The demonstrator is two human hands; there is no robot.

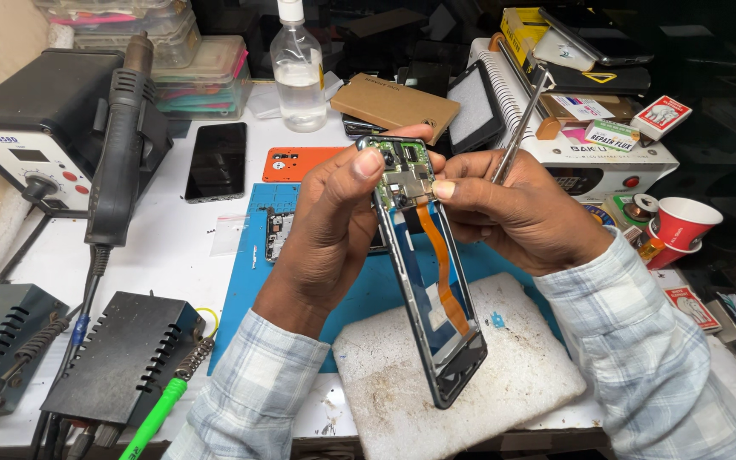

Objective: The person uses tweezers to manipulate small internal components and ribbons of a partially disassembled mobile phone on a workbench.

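The opened phone frame (pixel 426 281) is being held up above the front middle of the workbench (pixel 163 247), over a worn white pad (pixel 504 366). Its long axis is running from its upper end, up by the fingertips, down and slightly right to its lower end, which is hanging just over the pad. The open back is facing the camera, showing a green circuit board at the top and an orange ribbon cable (pixel 445 264) running down its length.

The left hand (pixel 330 230) is gripping the frame's upper left edge, thumb pressed near the top. The right hand (pixel 521 213) is pinching the board with thumb and fingertip while also holding metal tweezers (pixel 517 132), which are pointing up and away.

Under the hands a blue work mat (pixel 257 264) is lying on the white bench. Toward the left edge a hot-air station (pixel 44 119) and its black wand are standing; near the back edge a clear bottle (pixel 298 72), a dark phone (pixel 217 162) and an orange back cover (pixel 296 162) are resting. A red paper cup (pixel 683 223) is sitting near the right edge among cluttered boxes.
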